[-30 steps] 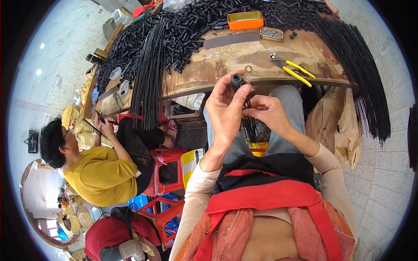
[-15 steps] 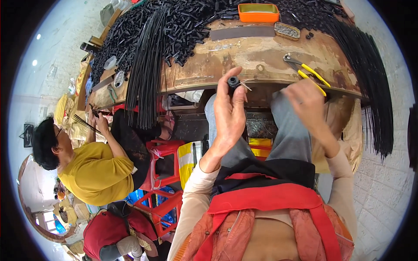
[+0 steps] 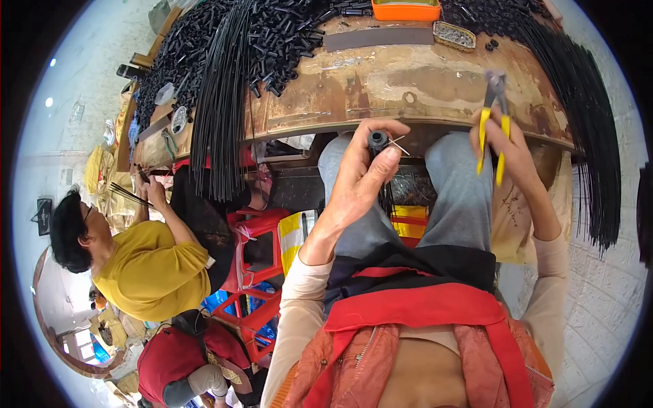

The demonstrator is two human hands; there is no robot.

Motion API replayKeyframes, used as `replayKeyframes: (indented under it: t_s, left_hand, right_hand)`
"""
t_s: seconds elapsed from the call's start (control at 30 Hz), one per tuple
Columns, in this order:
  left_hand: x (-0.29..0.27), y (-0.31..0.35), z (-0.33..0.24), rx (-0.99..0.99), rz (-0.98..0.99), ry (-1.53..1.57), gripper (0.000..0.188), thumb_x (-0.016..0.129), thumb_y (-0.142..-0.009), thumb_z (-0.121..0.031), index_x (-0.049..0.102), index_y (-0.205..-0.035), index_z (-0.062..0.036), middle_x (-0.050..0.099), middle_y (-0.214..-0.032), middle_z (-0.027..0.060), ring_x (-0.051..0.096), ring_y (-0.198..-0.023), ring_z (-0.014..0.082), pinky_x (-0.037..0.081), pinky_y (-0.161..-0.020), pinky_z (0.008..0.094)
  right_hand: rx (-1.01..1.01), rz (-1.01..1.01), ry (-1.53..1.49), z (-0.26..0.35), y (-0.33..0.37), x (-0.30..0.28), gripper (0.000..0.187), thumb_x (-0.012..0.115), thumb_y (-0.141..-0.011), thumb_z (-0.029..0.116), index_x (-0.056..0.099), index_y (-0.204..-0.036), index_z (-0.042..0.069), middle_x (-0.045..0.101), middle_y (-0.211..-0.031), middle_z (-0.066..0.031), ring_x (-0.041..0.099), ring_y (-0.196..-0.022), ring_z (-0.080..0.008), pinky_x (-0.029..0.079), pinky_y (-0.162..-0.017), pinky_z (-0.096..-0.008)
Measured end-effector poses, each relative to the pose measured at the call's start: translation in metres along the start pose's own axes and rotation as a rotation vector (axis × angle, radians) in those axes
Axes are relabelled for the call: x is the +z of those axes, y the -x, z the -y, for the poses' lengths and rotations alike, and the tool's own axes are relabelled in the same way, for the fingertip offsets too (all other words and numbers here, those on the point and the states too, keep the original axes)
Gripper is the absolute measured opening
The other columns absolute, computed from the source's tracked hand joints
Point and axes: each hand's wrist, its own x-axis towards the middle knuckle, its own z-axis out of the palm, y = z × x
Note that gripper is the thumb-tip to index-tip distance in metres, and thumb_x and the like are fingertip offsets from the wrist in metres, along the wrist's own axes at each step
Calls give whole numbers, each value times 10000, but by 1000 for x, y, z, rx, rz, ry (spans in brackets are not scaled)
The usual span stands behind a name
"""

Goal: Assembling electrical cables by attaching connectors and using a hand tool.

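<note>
In my left hand [image 3: 357,173] is a short black ribbed tube [image 3: 377,141], held between thumb and fingers in front of the table edge. Thin silvery wire ends [image 3: 400,144] stick out beside it to the right, and dark strands hang below the hand. My right hand [image 3: 513,149] grips a pair of pliers [image 3: 495,115] by yellow handles. The pliers' metal jaws point up over the table, somewhat blurred, and stand apart from the tube and wire.
The worn wooden table [image 3: 381,92] carries a heap of black tubes [image 3: 286,41], an orange tray [image 3: 406,9] and a small basket [image 3: 454,37] of metal bits. Bundles of black rods [image 3: 224,102] overhang the edge. To the left, a co-worker in yellow [image 3: 149,265] sits near red stools [image 3: 262,245].
My right hand has picked the pliers up off the table and raised them with the jaws upward. My left hand, still holding the tube, has shifted slightly right and down.
</note>
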Motion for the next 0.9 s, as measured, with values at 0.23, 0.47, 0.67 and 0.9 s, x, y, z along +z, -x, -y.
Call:
replayKeyframes:
  t_s: [0.23, 0.47, 0.67, 0.9]
  left_hand:
    - [10, 25, -9, 12, 41, -88, 280, 578, -963, -156, 549, -1215, -35, 465, -909, -38, 394, -733, 26, 330, -635, 171]
    - [19, 46, -24, 52, 134, -208, 260, 564, -973, -192, 539, -1171, -24, 557, -945, 15, 489, -850, 91, 416, -777, 231]
    - [20, 56, -29, 31, 183, -232, 205, 576, -967, -178, 545, -1093, -19, 540, -857, 9, 471, -804, 76, 405, -728, 229]
    - [22, 57, -28, 50, 127, -257, 192, 585, -958, -158, 549, -1087, -21, 514, -832, -4, 440, -762, 71, 387, -685, 224]
  right_hand:
    - [12, 257, 472, 61, 49, 53, 312, 549, -952, 193, 556, -1199, 3, 634, -878, -126, 614, -798, -185, 474, -730, -298]
    - [-193, 298, 615, 78, 71, 68, 352, 549, -916, 91, 515, -1257, 13, 633, -1061, -226, 606, -951, -418, 479, -789, -428]
    - [-198, 312, 614, 80, 83, 74, 344, 548, -917, 61, 500, -1256, 20, 640, -952, -182, 647, -844, -284, 482, -720, -366]
    - [-197, 284, 688, 89, 92, 78, 348, 535, -926, 71, 486, -1266, 20, 616, -938, -171, 597, -746, -252, 476, -697, -344]
